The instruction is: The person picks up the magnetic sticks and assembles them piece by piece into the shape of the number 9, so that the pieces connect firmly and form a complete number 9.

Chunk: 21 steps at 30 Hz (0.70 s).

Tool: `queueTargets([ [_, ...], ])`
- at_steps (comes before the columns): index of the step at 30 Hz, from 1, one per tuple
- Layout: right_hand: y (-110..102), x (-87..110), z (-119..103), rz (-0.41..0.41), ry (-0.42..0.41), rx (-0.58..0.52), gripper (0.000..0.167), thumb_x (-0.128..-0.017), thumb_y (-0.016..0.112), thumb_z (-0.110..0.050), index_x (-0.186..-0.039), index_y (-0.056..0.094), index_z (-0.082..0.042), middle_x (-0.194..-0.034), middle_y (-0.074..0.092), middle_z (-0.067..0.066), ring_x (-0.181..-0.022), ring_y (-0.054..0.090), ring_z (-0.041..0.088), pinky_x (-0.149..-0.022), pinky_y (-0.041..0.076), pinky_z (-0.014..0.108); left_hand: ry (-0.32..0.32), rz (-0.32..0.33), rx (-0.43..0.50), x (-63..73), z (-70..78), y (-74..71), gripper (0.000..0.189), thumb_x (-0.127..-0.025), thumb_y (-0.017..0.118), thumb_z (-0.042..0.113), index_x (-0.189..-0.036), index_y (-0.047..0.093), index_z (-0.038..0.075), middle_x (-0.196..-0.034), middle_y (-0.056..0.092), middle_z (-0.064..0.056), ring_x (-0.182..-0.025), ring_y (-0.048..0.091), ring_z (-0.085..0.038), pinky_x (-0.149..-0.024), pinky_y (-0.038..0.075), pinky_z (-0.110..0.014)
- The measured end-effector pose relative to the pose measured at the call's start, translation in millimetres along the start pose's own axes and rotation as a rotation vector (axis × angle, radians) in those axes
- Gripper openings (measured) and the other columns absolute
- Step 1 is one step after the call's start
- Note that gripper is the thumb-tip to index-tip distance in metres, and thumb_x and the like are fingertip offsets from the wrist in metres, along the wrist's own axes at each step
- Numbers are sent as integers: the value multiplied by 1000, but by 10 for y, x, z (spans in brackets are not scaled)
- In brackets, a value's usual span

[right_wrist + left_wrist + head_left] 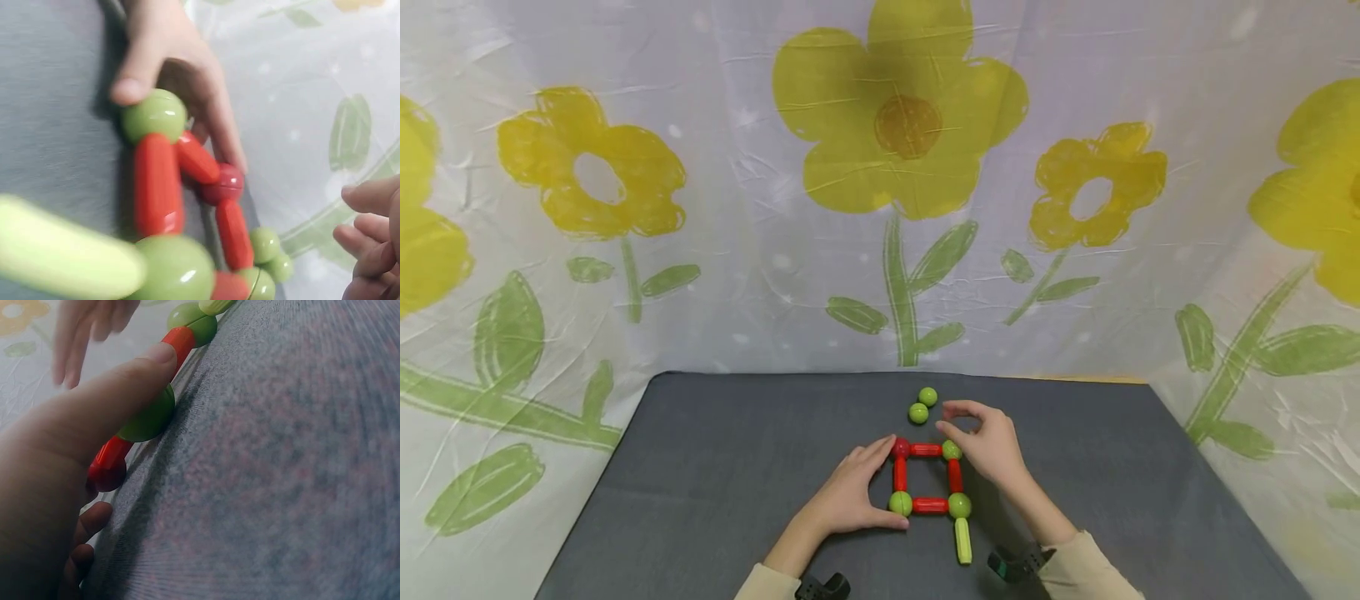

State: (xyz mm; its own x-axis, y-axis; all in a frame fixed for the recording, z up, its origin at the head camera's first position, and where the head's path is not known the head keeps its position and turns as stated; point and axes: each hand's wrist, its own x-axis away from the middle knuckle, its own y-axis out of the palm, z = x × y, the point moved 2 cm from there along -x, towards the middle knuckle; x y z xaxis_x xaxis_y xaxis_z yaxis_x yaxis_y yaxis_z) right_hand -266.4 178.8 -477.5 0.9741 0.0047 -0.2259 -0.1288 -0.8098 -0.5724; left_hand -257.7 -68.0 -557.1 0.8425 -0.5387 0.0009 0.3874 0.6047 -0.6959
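A square of red rods (930,505) joined by balls lies flat on the dark table. Its far left corner is a red ball (901,448); green balls form the other three corners. From the near right green ball (959,505), a yellow-green rod (963,542) sticks out towards the person. My left hand (847,493) holds the square's left side, thumb by the near left green ball (155,117) and fingertips at the red ball. Beside the far right green ball (951,450), my right hand (994,443) hovers with thumb and forefinger apart, nothing between them.
Two loose green balls (918,413) lie together just beyond the square, left of the right fingertips. The dark table (700,467) ends at a flower-printed cloth (760,275) hanging behind it. Dark bands with small devices (823,587) sit on both wrists.
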Motion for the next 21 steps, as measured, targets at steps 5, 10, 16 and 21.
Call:
queueTargets([
  [5,219,-326,10,-47,18,-18,36,-93,84,-18,-127,78,-9,-115,79,7,-115,70,35,-93,58,50,21,4,-5,-1,-4,1,123,-76,86,70,-171,27,18,-172,32,-4,-153,35,-42,-118,32,-69],
  [10,393,-511,124,-55,80,-32,37,-93,84,-19,-127,78,-8,-115,79,7,-118,69,34,-91,58,51,13,2,-15,-12,4,7,124,-75,86,72,-171,27,20,-172,33,-2,-152,37,-38,-117,35,-67],
  [16,485,-557,205,-69,90,7,37,-91,86,-17,-126,78,-6,-114,80,8,-116,70,34,-91,58,50,13,-1,-17,-3,15,0,124,-75,87,70,-171,26,20,-172,33,-2,-150,40,-34,-117,37,-65],
  [21,523,-550,197,-106,37,114,36,-88,88,-15,-122,80,-5,-118,79,12,-119,69,37,-99,55,55,16,3,-17,11,18,-13,122,-76,88,67,-170,27,19,-172,34,-5,-153,36,-41,-118,32,-69],
])
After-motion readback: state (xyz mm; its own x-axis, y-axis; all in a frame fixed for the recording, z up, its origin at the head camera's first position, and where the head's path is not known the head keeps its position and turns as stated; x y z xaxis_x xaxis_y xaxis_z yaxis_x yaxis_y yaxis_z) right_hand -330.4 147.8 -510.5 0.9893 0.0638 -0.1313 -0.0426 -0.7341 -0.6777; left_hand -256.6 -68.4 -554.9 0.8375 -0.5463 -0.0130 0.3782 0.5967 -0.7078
